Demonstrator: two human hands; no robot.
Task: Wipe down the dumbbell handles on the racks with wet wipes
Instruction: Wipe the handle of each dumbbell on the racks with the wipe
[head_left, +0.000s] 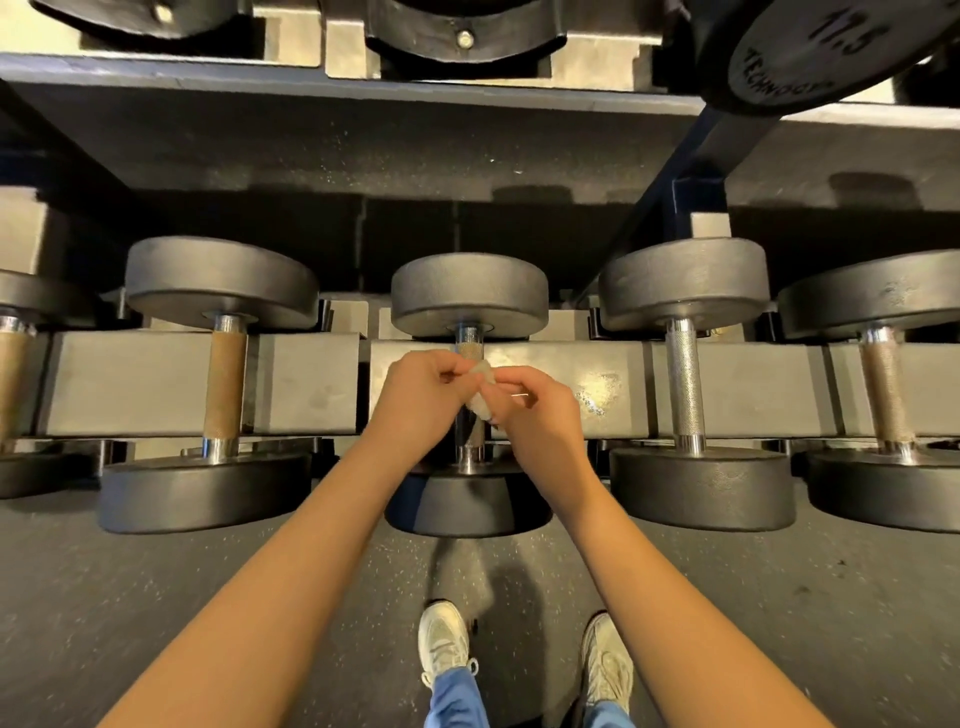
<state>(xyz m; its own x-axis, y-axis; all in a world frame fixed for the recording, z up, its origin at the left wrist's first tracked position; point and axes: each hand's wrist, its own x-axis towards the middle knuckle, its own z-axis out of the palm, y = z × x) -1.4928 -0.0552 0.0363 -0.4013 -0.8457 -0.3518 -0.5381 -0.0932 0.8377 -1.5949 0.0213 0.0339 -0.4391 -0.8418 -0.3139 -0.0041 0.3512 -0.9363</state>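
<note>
A small crumpled wet wipe (479, 396) is held between both hands above the handle of the middle dumbbell (469, 441) on the lower rack. My left hand (422, 392) pinches the wipe's upper end with curled fingers. My right hand (535, 410) pinches its lower end. The hands hide the middle of that handle; its knurled top and chrome bottom show. Black dumbbells lie in a row: one to the left with a rusty handle (224, 387), one to the right with a clean knurled handle (687, 384).
More dumbbells sit at the far left (13, 384) and far right (885, 389). The rack's grey beam (306, 384) runs under the handles. An upper shelf (363, 83) with more weights overhangs. My shoes (444, 642) stand on the speckled floor.
</note>
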